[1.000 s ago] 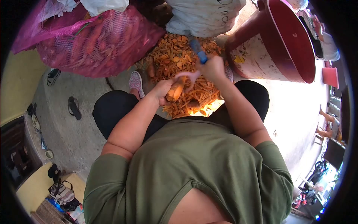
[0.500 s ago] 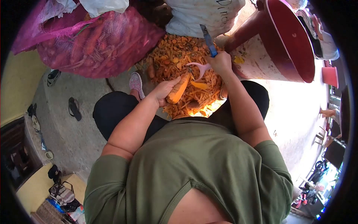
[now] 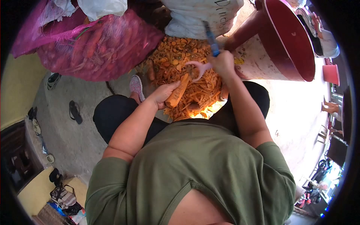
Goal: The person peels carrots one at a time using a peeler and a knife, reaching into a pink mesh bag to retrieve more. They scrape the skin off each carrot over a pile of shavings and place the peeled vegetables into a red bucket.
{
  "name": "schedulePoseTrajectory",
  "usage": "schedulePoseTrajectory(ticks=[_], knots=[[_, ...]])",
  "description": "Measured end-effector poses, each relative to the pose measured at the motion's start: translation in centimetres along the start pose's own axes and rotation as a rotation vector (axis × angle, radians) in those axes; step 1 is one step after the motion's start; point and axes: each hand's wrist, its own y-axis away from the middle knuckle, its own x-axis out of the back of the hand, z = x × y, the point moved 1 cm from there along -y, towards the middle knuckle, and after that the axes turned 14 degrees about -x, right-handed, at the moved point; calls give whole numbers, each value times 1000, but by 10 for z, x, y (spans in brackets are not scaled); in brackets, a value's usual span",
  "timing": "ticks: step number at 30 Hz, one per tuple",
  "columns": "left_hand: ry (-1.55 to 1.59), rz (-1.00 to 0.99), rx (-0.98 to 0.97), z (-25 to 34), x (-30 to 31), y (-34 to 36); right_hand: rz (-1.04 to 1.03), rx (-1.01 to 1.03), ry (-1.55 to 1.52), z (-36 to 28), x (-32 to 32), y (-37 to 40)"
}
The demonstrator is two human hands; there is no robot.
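Observation:
My left hand (image 3: 165, 94) is closed around the lower end of a carrot (image 3: 177, 92), which is largely peeled and bright orange, tilted up and to the right. My right hand (image 3: 224, 63) grips a pale pink Y-shaped peeler (image 3: 201, 68), its head just off the carrot's upper end. A blue-handled knife (image 3: 212, 44) with a dark, blurred blade sticks up from the same fist. Beneath both hands spreads a heap of carrot peelings (image 3: 204, 88), mixed with cut carrot ends. One unpeeled carrot (image 3: 151, 73) lies at the heap's left edge.
A pink mesh sack (image 3: 101, 48) full of carrots stands at upper left. Behind the heap is a white sack (image 3: 198, 18) with writing. A large dark red tub (image 3: 288, 41) leans at upper right. One slipper (image 3: 75, 111) lies on the concrete floor at left.
The peeler has shifted slightly, up and left, with my right hand. The carrot has turned in my left hand, and the orange strip near the peeler no longer shows there.

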Motion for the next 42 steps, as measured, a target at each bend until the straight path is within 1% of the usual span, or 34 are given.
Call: schedulePoseTrajectory(ticks=[1, 2, 3, 4, 5, 7, 8, 9, 11, 14, 15, 17, 18, 20, 23, 28, 29, 32, 34, 37, 42], knots=[[27, 9, -5, -2, 2, -2, -101, 86, -65, -10, -2, 22], [-12, 13, 7, -2, 4, -3, -101, 260, -47, -11, -12, 36], [-52, 18, 20, -2, 6, -4, -181, 289, 13, -17, -17, 53], [-94, 22, 32, -3, 8, -5, -114, 391, 69, -14, -26, 54], [-64, 10, 9, -6, 9, -7, -45, 491, 126, -10, -35, 54], [-3, -19, -37, -10, 4, -8, -115, 213, 32, -5, -30, 31], [24, -7, 24, -4, 1, -2, -86, 66, 70, -3, -21, 14], [16, -4, 24, 1, -4, 2, -17, 14, 55, -1, -7, 4], [4, 4, 27, 5, -9, 7, 118, -38, 219, 8, 2, -21], [55, 8, 35, 1, 1, -2, -9, 126, 36, -12, -4, 23], [42, 11, 37, 2, -1, -1, -82, 206, 61, -13, -16, 36], [12, 21, 47, 7, -6, 2, -143, 534, 49, -16, -28, 61], [24, 40, 82, 4, -6, -1, -177, 451, 40, -14, -31, 57], [28, 70, 36, 3, -5, -1, -244, 282, 24, -10, -37, 44], [13, 88, 7, 12, -13, 3, -203, 365, 22, -11, -35, 37], [41, 27, 7, 7, -5, 1, -222, 357, 77, -16, -31, 39], [53, 36, -11, 7, -6, 1, -221, 363, 91, -17, -29, 40], [74, 50, -68, 14, -15, 8, -266, 281, 124, -16, -29, 34], [66, 35, -104, 16, -15, 9, -255, 286, 104, -17, -27, 33], [67, 30, -75, 14, -11, 6, -277, 285, 87, -17, -24, 33], [128, 84, -18, 9, -9, 1, -321, 282, 130, -24, -17, 48]])
